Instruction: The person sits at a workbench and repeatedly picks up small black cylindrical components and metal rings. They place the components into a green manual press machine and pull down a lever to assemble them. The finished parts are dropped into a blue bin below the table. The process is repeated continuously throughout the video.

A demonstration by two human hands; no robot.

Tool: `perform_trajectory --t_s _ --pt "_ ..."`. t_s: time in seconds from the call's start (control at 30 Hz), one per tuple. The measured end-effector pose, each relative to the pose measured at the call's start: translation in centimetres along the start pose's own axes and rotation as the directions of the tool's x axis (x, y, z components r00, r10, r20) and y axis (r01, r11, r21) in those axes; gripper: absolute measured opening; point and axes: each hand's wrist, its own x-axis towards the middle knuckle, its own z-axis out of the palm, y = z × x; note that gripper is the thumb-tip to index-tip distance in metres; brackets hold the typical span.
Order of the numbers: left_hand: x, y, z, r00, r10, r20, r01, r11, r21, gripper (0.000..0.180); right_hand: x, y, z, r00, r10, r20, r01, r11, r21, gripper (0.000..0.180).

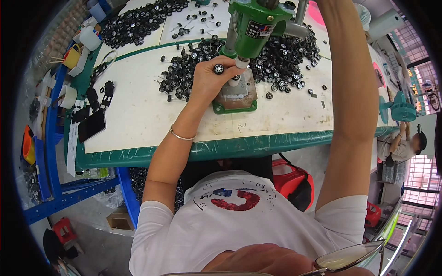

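My left hand is at the green hand press, its fingers closed in a pinch under the ram. A small black toy wheel with a silver spoked hub shows against the back of the fingers. Below the fingertips, a second wheel sits at the white post on the press's metal base; the fingers partly cover it. Whether the two wheels share an axle is hidden. My right forearm reaches up past the top edge beside the press, so the right hand is out of the picture.
Loose black wheels lie heaped left of the press, with another heap to its right. A larger pile fills the far left. A dark phone and tape roll lie left. Another person sits far right.
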Motion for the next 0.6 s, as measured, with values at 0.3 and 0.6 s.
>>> perform_trajectory --t_s 0.3,0.6 --pt "-0.2 0.2 0.0 1.0 -0.006 -0.001 0.006 1.0 0.019 0.013 -4.7 -1.8 2.7 0.987 -0.109 -0.117 0.097 0.989 -0.11 0.024" --pt "-0.9 0.6 0.0 0.997 -0.077 -0.024 0.078 0.995 0.056 0.011 -13.2 1.9 15.0 0.586 -0.81 -0.024 0.692 0.516 -0.505 0.034"
